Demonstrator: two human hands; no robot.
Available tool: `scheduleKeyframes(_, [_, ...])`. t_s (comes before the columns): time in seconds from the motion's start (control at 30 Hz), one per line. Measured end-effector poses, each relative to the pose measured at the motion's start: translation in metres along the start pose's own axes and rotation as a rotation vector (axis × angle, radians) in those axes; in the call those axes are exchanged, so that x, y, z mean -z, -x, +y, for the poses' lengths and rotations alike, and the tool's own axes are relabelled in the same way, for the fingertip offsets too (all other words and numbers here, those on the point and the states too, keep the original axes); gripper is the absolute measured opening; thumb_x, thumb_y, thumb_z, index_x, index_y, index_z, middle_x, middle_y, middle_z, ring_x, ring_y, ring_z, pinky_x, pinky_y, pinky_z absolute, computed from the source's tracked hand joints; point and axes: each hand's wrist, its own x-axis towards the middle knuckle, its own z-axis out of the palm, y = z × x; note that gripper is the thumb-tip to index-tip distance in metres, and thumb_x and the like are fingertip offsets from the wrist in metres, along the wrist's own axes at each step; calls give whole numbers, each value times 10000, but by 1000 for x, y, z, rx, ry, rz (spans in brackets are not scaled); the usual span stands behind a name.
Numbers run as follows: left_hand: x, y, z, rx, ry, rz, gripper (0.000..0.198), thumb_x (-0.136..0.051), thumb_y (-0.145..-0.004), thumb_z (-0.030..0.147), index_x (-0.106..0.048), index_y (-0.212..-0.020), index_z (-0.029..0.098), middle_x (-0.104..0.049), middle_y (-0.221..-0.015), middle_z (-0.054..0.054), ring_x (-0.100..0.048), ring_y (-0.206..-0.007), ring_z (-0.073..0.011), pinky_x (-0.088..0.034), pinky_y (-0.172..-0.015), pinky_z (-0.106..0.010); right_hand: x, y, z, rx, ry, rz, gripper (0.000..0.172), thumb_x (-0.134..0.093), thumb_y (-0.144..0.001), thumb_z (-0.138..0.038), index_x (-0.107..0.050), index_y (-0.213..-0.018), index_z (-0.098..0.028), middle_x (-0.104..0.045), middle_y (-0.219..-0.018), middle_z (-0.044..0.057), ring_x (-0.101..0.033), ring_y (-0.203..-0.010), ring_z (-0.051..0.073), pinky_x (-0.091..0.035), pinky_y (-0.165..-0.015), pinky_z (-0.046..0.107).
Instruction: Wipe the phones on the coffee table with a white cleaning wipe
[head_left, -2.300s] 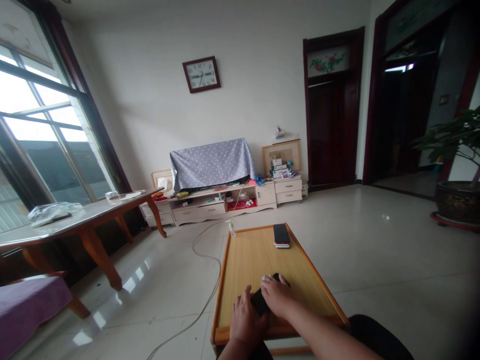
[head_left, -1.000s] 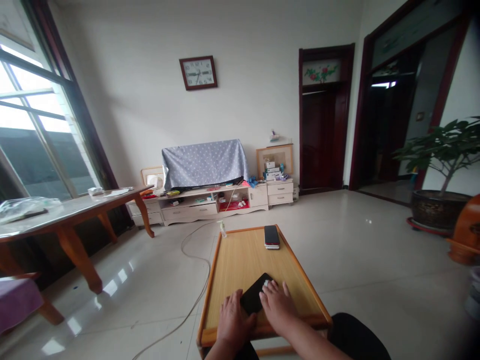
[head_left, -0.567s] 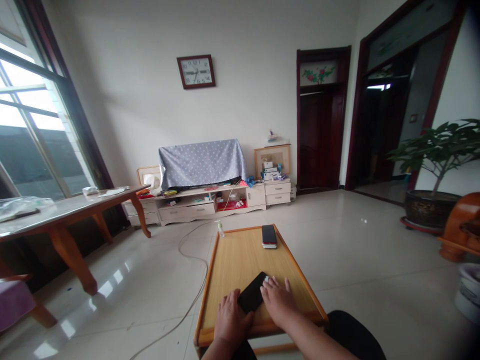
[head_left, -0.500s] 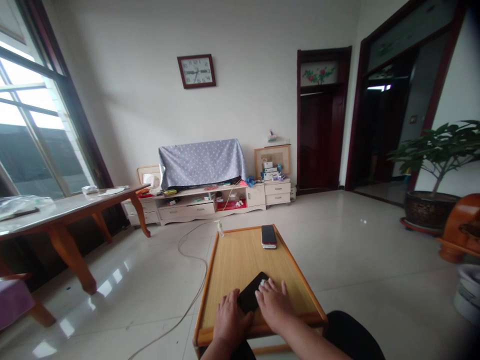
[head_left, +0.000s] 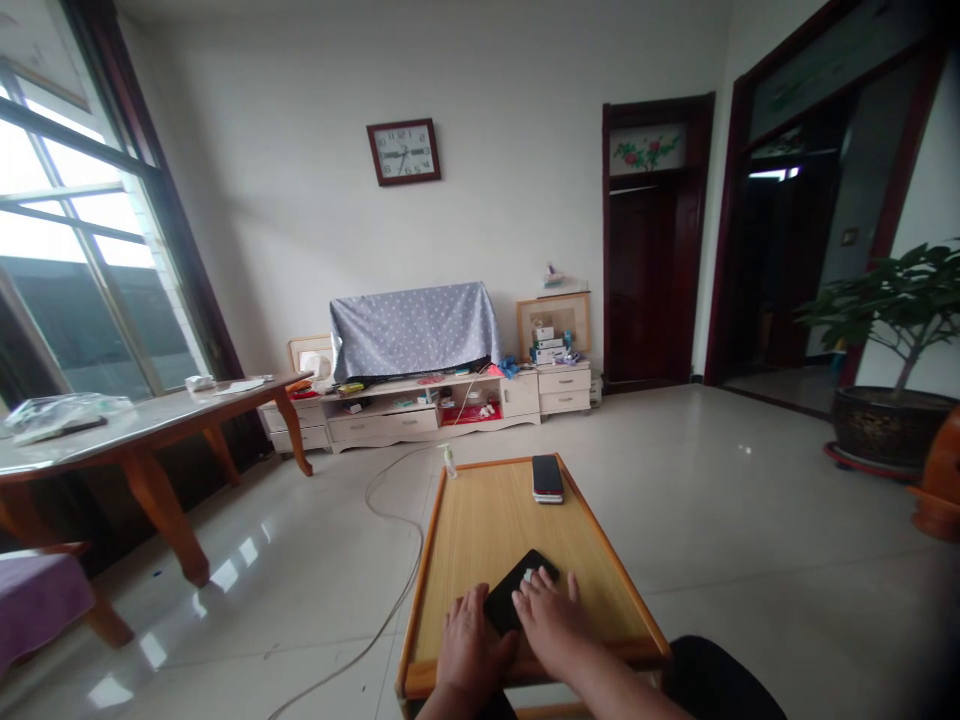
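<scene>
A black smartphone lies slantwise on the near part of a small wooden table. My left hand grips its near left end, thumb along the lower edge and fingers at the left side. With bent fingertips, my right hand presses a small white wad, perhaps tissue or cloth, against the phone's upper surface. Part of the wad is hidden under those fingers. Farther back on the same table rests a stack of phones, the top one dark. A clear pump bottle stands at the far left corner.
On the left is a larger table bearing a plastic bag. A cable runs across the floor beside the small table. A long low cabinet lines the far wall; a potted plant stands at right.
The view has turned slightly left, so everything sits farther right. My right fingers and the white wad have slid a little toward me over the phone. My left hand keeps its hold.
</scene>
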Motion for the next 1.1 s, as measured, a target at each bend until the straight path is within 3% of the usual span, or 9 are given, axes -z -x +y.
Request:
scheduleKeyframes(0.13, [4, 0, 1, 19, -13, -35, 611, -510, -804, 295, -453, -1408, 224, -586, -1396, -60, -491, -1286, -215, -318, -1100, -331, -12, 16, -22, 156, -23, -64, 580, -165, -1028, -505, -502, -1453, -300, -500, -1526, 48, -369, -1466, 217, 18, -1247, 549])
scheduleKeyframes(0.2, [8, 0, 3, 29, -15, -57, 626, -535, -805, 354, -447, -1412, 229, -574, -1415, -61, -477, -1304, -225, -315, -1104, -336, -9, 12, -16, 155, -24, -64, 575, -151, -1030, -491, -530, -1426, -318, -512, -1516, 41, -381, -1460, 223, 36, -1238, 574])
scheduleKeyframes(0.37, [11, 0, 7, 33, -12, -71, 766, -629, -720, 466, -445, -1419, 213, -565, -1425, -66, -449, -1333, -253, -299, -1123, -338, 8, -16, 15, -14, 15, 20, 683, -75, -1023, -477, -527, -1433, -168, -487, -1518, 169, -325, -1485, 324, 41, -1198, 676])
scheduleKeyframes(0.47, [9, 0, 6, 35, -8, -48, 734, -621, -732, 444, -457, -1410, 215, -575, -1411, -67, -458, -1322, -255, -300, -1118, -343, 1, -16, 7, -2, 25, 7, 698, -92, -1019, -481, -514, -1438, -115, -465, -1525, 204, -321, -1485, 332, 0, -1217, 641])
scheduleKeyframes(0.6, [7, 1, 4, 33, 0, -38, 585, -497, -823, 311, -459, -1399, 221, -596, -1378, -69, -496, -1276, -216, -316, -1094, -326, -19, 0, -22, 193, -14, -97, 582, -182, -1022, -464, -472, -1479, -247, -469, -1549, 72, -343, -1480, 214, -81, -1257, 490])
scheduleKeyframes(0.7, [8, 0, 4, 35, 5, -46, 602, -515, -821, 343, -452, -1406, 216, -595, -1380, -73, -495, -1279, -218, -323, -1092, -318, -19, -1, -20, 223, -34, -110, 540, -183, -1028, -436, -472, -1469, -322, -496, -1533, 13, -359, -1470, 189, -70, -1256, 508])
scheduleKeyframes(0.83, [8, 0, 5, 45, -8, -59, 769, -627, -724, 458, -441, -1428, 213, -580, -1402, -73, -467, -1320, -247, -307, -1117, -323, -2, -26, 8, 65, -6, -27, 612, -133, -1024, -426, -523, -1433, -191, -473, -1539, 137, -343, -1478, 289, -48, -1224, 620])
scheduleKeyframes(0.93, [8, 0, 6, 45, -17, -58, 798, -635, -709, 460, -440, -1436, 194, -570, -1419, -80, -458, -1327, -258, -292, -1132, -338, 1, -35, 13, 8, 13, 3, 649, -117, -1018, -422, -513, -1431, -117, -439, -1546, 207, -323, -1482, 346, -73, -1203, 662])
scheduleKeyframes(1.1, [9, 2, 5, 27, 4, -42, 659, -537, -803, 390, -448, -1423, 187, -595, -1390, -96, -484, -1297, -244, -311, -1107, -344, -21, -15, -17, 248, -16, -114, 523, -229, -1015, -392, -514, -1439, -277, -514, -1519, 63, -380, -1458, 190, -118, -1250, 456])
